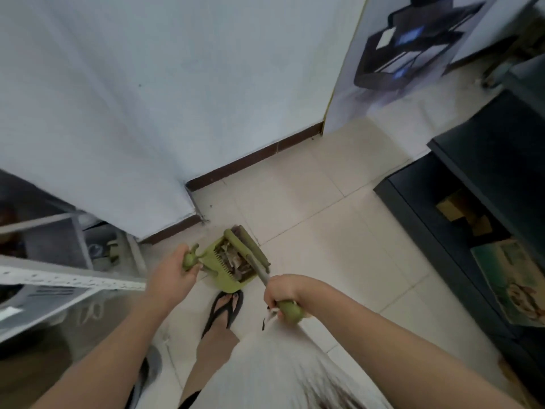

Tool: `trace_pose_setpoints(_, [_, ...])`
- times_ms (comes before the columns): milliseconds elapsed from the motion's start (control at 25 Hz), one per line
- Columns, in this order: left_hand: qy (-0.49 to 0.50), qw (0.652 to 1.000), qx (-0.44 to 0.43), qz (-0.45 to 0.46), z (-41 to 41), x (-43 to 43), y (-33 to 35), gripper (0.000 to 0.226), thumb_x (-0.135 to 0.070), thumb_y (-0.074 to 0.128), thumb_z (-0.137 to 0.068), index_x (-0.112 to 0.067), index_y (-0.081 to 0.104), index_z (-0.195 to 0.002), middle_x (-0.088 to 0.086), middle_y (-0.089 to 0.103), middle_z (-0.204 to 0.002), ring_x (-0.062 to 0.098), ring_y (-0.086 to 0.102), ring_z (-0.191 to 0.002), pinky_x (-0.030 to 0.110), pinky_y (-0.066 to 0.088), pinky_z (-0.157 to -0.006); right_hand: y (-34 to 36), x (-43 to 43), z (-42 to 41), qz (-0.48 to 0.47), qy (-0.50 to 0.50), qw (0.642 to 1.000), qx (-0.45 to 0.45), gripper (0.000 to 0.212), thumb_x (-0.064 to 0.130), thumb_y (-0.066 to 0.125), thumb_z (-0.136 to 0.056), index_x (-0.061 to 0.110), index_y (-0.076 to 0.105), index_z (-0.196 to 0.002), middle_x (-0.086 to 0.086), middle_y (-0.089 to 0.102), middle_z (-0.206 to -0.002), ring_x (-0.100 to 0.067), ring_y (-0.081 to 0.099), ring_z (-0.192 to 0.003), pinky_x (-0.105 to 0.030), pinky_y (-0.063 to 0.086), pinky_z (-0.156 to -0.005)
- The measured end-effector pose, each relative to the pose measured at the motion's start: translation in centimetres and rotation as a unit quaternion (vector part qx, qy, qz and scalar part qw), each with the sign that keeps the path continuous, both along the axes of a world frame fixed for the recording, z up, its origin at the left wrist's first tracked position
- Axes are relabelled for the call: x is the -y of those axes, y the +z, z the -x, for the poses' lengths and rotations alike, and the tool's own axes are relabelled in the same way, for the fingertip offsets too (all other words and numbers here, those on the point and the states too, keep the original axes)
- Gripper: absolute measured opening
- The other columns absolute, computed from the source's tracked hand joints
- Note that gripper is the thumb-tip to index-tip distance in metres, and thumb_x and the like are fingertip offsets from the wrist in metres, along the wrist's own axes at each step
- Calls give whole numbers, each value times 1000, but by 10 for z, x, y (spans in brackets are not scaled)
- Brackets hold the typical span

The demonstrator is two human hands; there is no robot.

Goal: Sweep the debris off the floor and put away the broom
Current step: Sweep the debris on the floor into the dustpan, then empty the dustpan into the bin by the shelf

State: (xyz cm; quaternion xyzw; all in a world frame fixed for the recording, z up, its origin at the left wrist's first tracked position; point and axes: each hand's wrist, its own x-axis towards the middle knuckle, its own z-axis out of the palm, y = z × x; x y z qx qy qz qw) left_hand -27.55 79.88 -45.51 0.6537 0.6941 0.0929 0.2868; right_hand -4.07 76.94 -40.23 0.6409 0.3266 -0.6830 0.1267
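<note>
Gripping the dustpan [228, 265] handle in the left hand [171, 276] and the broom [256, 261] in the right hand [281, 292], the person held gathered debris [233, 259] at twelve o'clock of the foot [225, 308], with storing apparently left.

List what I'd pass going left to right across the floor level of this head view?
White shelf rack → left hand on the dustpan handle → green dustpan holding debris → right hand on the broom handle → dark cabinet.
</note>
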Motion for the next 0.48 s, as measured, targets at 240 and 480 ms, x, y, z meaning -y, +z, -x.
trace_pose_setpoints(240, [135, 989, 1, -66, 12, 143, 34, 26, -18, 71, -81, -10, 48, -87, 11, 60, -74, 34, 58, -71, 37, 42, -60, 45, 60, -8, -5, 133, 991, -14, 11, 4, 37, -86, 6, 43, -78, -13, 53, -82, -13, 42, -51, -22, 31, -51])
trace_pose_setpoints(480, [264, 962, -6, -68, 30, 266, 61, 32, -26, 71, -81, -21, 39, -82, 5, 57, -68, 31, 57, -69, 40, 47, -63, 95, 88, 13, -34, 315, 948, 28, 13, 5, 42, -84, 5, 47, -72, -6, 49, -49, -8, 42, -23, -7, 30, -32])
